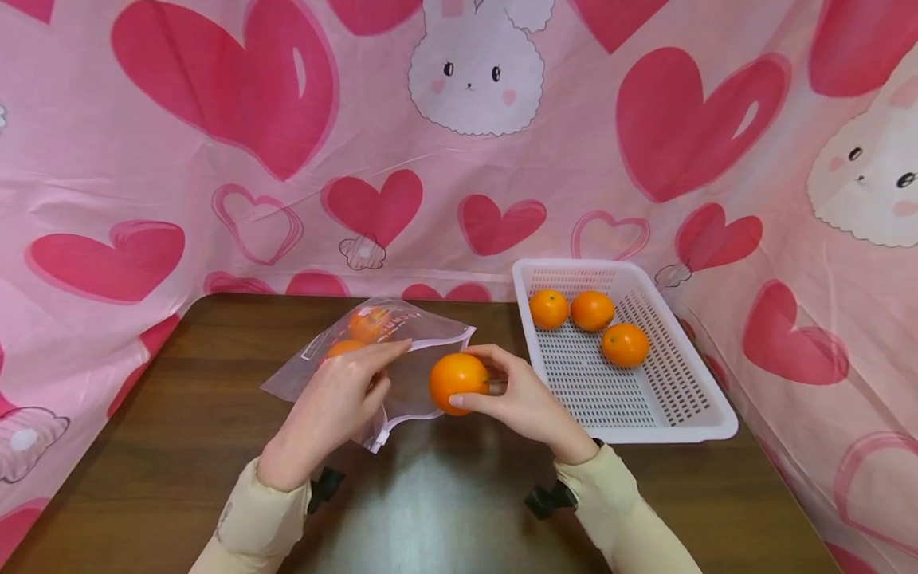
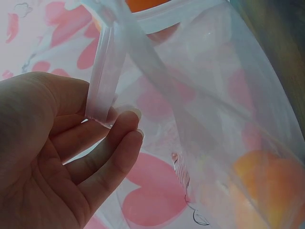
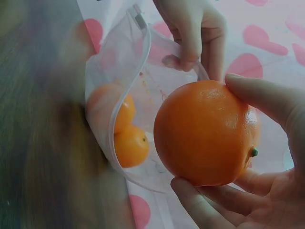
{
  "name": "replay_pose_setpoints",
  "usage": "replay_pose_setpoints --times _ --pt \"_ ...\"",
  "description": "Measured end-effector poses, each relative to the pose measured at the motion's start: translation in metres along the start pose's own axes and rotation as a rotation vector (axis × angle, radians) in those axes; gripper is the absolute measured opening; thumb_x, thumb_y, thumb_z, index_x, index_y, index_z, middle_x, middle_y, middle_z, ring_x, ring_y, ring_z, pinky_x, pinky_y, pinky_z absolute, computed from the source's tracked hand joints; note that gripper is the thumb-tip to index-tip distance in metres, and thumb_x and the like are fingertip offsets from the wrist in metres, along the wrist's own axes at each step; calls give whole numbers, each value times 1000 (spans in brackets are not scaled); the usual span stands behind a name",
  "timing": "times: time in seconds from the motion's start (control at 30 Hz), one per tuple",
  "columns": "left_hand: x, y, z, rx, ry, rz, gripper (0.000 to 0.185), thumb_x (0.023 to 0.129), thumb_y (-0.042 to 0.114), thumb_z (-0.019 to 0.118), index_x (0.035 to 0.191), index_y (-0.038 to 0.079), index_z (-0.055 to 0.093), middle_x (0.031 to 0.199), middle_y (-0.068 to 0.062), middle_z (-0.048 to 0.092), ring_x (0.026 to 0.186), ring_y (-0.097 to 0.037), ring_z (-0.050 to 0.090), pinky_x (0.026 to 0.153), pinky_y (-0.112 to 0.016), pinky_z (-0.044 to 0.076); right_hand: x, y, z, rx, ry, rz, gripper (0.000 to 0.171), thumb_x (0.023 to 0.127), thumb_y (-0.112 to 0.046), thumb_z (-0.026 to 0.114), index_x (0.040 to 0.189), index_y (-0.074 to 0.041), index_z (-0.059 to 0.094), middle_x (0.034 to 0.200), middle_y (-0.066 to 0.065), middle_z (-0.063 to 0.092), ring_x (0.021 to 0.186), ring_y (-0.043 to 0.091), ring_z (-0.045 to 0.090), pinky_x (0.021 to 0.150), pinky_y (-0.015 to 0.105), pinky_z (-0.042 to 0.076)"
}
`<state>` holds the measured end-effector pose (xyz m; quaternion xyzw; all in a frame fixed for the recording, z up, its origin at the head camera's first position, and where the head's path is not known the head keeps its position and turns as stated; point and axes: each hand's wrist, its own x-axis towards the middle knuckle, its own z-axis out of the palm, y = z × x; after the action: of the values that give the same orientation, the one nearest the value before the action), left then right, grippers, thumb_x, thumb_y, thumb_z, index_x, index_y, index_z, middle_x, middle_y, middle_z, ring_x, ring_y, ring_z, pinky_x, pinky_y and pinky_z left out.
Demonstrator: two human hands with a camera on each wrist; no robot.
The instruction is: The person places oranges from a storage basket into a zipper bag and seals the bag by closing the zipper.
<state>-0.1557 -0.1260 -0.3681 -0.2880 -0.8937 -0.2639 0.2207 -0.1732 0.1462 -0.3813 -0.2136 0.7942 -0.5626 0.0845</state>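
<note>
My right hand grips an orange just at the mouth of a clear zip bag. In the right wrist view the orange fills my fingers, the bag's open rim lies beside it and two oranges lie inside the bag. My left hand pinches the bag's upper edge and lifts it; the left wrist view shows its fingers on the zip strip. The bag lies on a dark wooden table.
A white perforated basket stands to the right on the table, with three oranges at its far end. A pink cloth with hearts and bunnies hangs behind and along both sides. Bare tabletop lies in front of my hands.
</note>
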Motion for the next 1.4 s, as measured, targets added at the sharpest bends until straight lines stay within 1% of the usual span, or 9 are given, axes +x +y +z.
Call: replay_pose_setpoints --times 0.27,0.4,0.47,0.7,0.9,1.03,1.13,1.3,1.4 --pt "0 1 0 0 -6 -2 46 85 -3 69 130 6 70 121 -9 71 105 -27 69 89 -45 56 15 3 12 70 -39 29 61 88 -19 81 141 -5 54 125 12 63 106 27 65 91 35 55" --pt "1 1 0 -2 -5 -3 46 85 -4 70 130 6 71 121 -9 71 101 -27 69 86 -43 57 23 8 20 55 -55 42 62 89 -22 80 141 -5 53 125 9 63 106 24 66 91 33 55" --pt "1 1 0 -4 -6 -3 47 84 -5 71 129 6 71 121 -9 71 100 -27 70 85 -43 57 26 5 24 39 -61 50 61 89 -22 80 140 -3 52 125 10 63 106 25 66 92 34 55" --pt "0 0 1 -8 1 1 45 85 -4 71 129 6 71 121 -9 72 103 -27 69 86 -44 57 44 15 43 27 -104 89 62 90 -27 79 140 -3 52 124 7 64 106 22 66 90 33 55" --pt "0 -1 1 -6 -2 -5 47 86 -4 71 131 7 70 121 -8 71 102 -27 70 83 -43 58 56 20 56 -101 -134 59 64 87 -34 81 139 -7 56 124 1 64 108 18 62 96 32 51" --pt "0 0 1 -5 -3 -4 47 86 -5 70 132 7 70 122 -7 71 93 -23 68 71 -36 58 64 25 64 -145 -132 55 65 85 -37 83 138 -8 59 121 -2 66 105 17 61 98 36 50" --pt "0 0 2 -6 -1 1 47 86 -5 69 131 7 70 122 -7 71 89 -20 66 66 -34 56 70 27 70 -183 -118 52 62 85 -36 83 136 -8 62 119 -1 67 104 17 62 98 36 49" --pt "0 1 2 -9 -3 10 46 86 -5 67 130 7 70 122 -7 71 89 -19 66 68 -35 55 77 27 80 -265 -94 34 57 84 -34 83 133 -9 65 120 2 69 105 18 62 98 34 48" --pt "0 2 2 -14 -5 13 45 87 -5 66 130 6 70 122 -8 71 88 -17 65 66 -34 53 80 27 85 -293 -91 55 57 85 -31 82 134 -8 64 120 5 69 104 19 63 97 34 49"
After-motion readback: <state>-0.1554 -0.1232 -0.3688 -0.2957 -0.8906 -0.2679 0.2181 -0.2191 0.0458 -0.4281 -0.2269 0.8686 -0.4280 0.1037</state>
